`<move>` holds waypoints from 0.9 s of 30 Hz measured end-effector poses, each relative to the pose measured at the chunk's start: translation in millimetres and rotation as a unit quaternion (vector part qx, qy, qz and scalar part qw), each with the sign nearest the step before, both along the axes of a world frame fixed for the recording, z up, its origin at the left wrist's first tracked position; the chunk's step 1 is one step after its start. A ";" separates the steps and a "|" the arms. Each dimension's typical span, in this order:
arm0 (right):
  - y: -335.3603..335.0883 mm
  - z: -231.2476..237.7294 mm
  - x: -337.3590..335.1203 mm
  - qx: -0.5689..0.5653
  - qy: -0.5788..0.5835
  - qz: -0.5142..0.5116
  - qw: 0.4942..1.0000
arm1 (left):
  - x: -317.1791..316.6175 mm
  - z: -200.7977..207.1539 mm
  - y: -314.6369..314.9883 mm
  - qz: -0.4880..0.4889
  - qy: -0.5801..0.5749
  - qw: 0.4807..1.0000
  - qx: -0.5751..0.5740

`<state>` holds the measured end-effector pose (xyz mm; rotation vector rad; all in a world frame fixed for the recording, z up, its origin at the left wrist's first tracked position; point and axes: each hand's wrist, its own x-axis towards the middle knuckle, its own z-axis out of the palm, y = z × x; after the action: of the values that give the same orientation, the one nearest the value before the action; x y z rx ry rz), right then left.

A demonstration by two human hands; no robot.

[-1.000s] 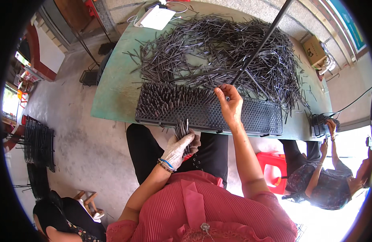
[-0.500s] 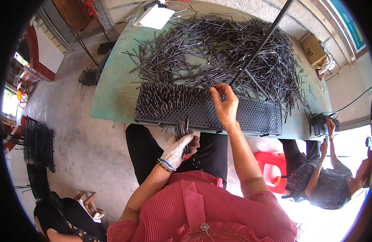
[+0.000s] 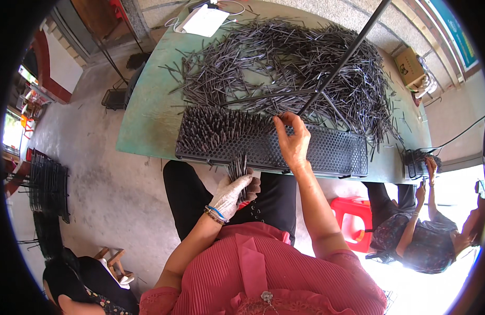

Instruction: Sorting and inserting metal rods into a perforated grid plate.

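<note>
A long black perforated tray (image 3: 332, 152) lies along the near edge of the table. Short dark strips (image 3: 216, 128) stand packed upright in the holes of its left part, while the right part shows bare holes. My left hand (image 3: 234, 191), in a pale work glove, is closed round a bundle of dark strips (image 3: 236, 167) just in front of the tray. Bare, my right hand (image 3: 294, 139) is over the tray's far side where the standing strips end. Its thumb and forefinger are pinched together; whatever is between them is too small to make out.
A large heap of loose dark strips (image 3: 305, 58) covers much of the green table (image 3: 148, 115). A black rod frame (image 3: 347, 55) rises from the tray. At the right, a co-worker's hands (image 3: 430, 168) work at another tray. A red stool (image 3: 353, 220) stands between us.
My right hand has shifted very slightly at the same row of the tray, fingers still pinched. The left hand keeps its bundle in place.
</note>
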<state>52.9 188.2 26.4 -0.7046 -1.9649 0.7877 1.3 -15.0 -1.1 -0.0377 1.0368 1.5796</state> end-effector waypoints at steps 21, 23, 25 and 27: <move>-0.6 0.5 -2.4 -0.020 -0.048 0.073 0.996 | -0.7 2.6 0.2 -0.022 0.024 0.999 0.014; -1.5 0.7 -2.4 -0.018 -0.045 0.073 0.996 | -0.6 2.5 1.2 -0.012 0.022 1.000 0.011; -3.7 2.4 -3.5 -0.030 -0.045 0.053 0.997 | -1.3 -4.3 1.4 0.009 0.017 1.000 -0.003; -2.3 2.4 -3.5 -0.025 -0.051 0.042 0.997 | -0.5 -3.3 1.8 0.011 0.024 1.000 -0.004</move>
<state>49.4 185.8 28.8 -0.7075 -2.0853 0.8685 0.8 -13.2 -4.5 -0.0179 1.0832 1.6036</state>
